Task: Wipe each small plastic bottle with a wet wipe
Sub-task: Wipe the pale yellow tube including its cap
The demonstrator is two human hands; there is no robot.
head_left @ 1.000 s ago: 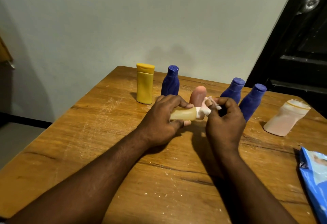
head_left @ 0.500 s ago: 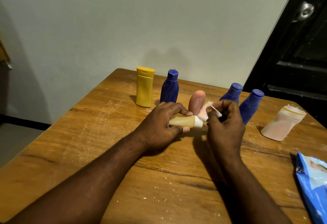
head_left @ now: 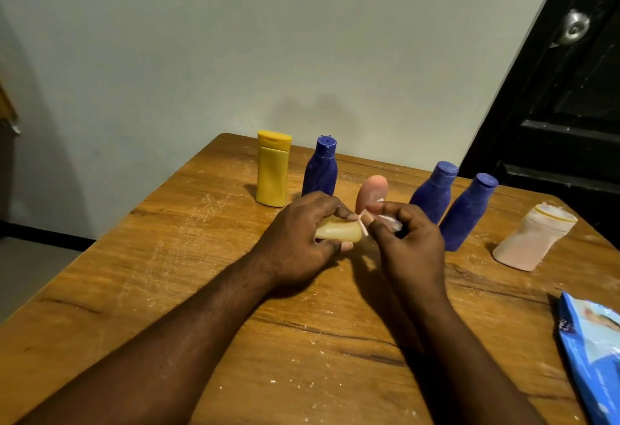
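Note:
My left hand (head_left: 298, 240) grips a small pale yellow bottle (head_left: 339, 231) lying sideways above the wooden table (head_left: 167, 273). My right hand (head_left: 406, 240) pinches a crumpled white wet wipe (head_left: 389, 223) against the bottle's cap end. Behind the hands stand a yellow bottle (head_left: 272, 169), a blue bottle (head_left: 321, 169), a pink bottle (head_left: 370, 191) partly hidden by my fingers, and two more blue bottles (head_left: 434, 189) (head_left: 468, 211). A whitish bottle (head_left: 533, 236) leans at the right.
A blue wet wipe pack (head_left: 593, 354) lies at the table's right front edge. A grey wall rises behind the table, and a dark door (head_left: 563, 89) with a metal knob stands at the right.
My right hand has turned and drawn the wipe over the cap end of the pale bottle. The left hand keeps its grip. The camera has tilted a little.

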